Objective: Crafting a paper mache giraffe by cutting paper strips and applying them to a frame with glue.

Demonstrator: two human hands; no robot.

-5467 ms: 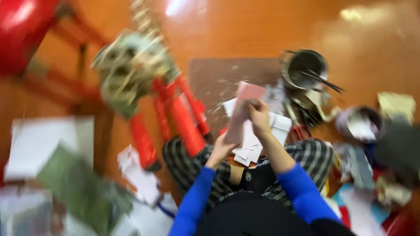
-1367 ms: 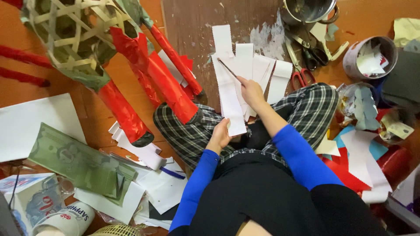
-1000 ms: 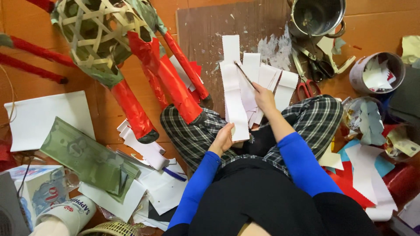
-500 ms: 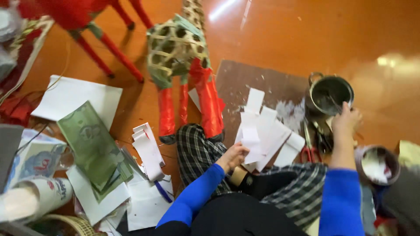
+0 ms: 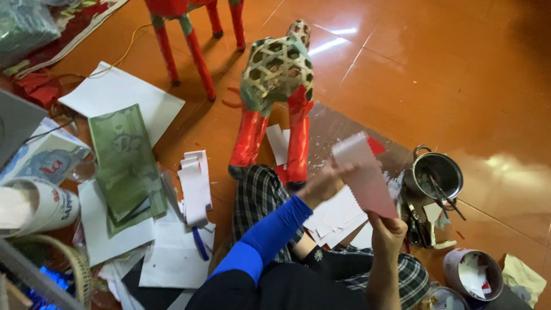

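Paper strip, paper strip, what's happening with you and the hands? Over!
Both hands, left hand and right hand, holding white paper strip up. Woven animal frame stands just beyond. Metal pot at right, clear of hands.

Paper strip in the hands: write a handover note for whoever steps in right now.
Left hand: grips the top end of the pale paper strip.
Right hand: pinches its lower end.
Woven animal frame stands ahead on the floor, front legs wrapped in red, body bare weave.
More cut white strips lie on the lap; metal pot to the right.
The held strip is not yet on the frame.
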